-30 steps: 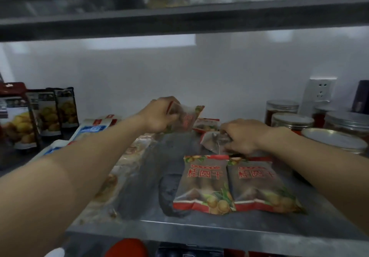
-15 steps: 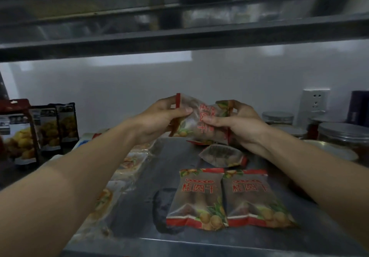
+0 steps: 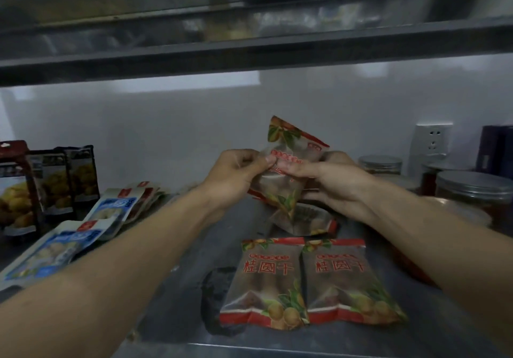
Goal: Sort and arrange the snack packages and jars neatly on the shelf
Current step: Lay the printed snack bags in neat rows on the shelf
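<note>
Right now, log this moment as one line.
left hand: grips snack packet | right hand: grips same packet | packet: held above shelf | two matching packets: flat, side by side, front

Grey metal shelf (image 3: 177, 327) was dim and scuffed, upper shelf rail (image 3: 249, 52) ran overhead, white wall (image 3: 166, 135) behind carried a pale light reflection (image 3: 166, 82), white wall socket (image 3: 431, 141) sat far right
</note>
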{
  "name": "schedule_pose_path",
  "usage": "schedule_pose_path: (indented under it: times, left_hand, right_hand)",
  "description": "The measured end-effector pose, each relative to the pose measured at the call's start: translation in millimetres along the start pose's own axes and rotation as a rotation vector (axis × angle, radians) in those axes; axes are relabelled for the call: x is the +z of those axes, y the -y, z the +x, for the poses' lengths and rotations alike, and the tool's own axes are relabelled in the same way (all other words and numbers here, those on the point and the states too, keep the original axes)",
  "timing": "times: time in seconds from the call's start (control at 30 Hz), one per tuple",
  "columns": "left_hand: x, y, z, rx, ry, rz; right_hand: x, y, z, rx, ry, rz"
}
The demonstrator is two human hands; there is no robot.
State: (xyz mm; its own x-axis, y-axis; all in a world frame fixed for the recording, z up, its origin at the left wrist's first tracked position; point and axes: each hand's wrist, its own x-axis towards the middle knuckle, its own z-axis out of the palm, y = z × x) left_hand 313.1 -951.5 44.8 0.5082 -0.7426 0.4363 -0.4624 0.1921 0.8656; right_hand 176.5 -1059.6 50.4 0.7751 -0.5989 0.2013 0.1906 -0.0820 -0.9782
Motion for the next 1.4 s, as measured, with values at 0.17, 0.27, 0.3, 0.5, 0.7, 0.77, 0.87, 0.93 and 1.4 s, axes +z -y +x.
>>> schedule_pose_path:
  times: [0.17,0.27,0.3,0.5,0.7,0.77,0.87,0.93,1.4]
  left_hand:
    - [0.1,6.3,-4.6,-0.052,0.024,-0.033]
    - [-3.7,9.4,-4.9,-0.057,0.053,-0.056]
    - [-3.6,10.8,-6.6,-0.055,0.046,-0.076]
    - [-4.0,20.3,-6.8,-0.07,-0.045,-0.161]
    - [-7.9,26.5,-7.6,-0.226,-0.051,-0.086]
    - [-10.6,27.7,-7.5,-0.27,-0.06,-0.046]
    - [-11.0,33.5,-7.1,-0.39,-0.078,-0.044]
    - [-9.6,38.5,-9.5,-0.491,-0.067,-0.047]
    - [1.6,56.3,-8.0,-0.509,-0.039,-0.009]
  right_hand:
    - [2.3,-4.1,7.2,-0.011,-0.053,-0.01]
    - [1.1,-5.5,10.3,0.013,0.016,-0.05]
    - [1.6,-6.3,9.8,0.023,0.049,-0.047]
    - [1.4,-6.4,16.6,0.065,0.116,-0.099]
    - [8.6,-21.1,24.1,0.086,0.031,-0.19]
    - [11.6,-25.9,26.8,0.064,-0.015,-0.293]
    - [8.6,-23.0,30.1,-0.047,-0.128,-0.628]
    - [2.5,-19.2,29.0,-0.038,-0.112,-0.835]
    - [-23.2,-49.5,34.6,0.107,-0.01,-1.437]
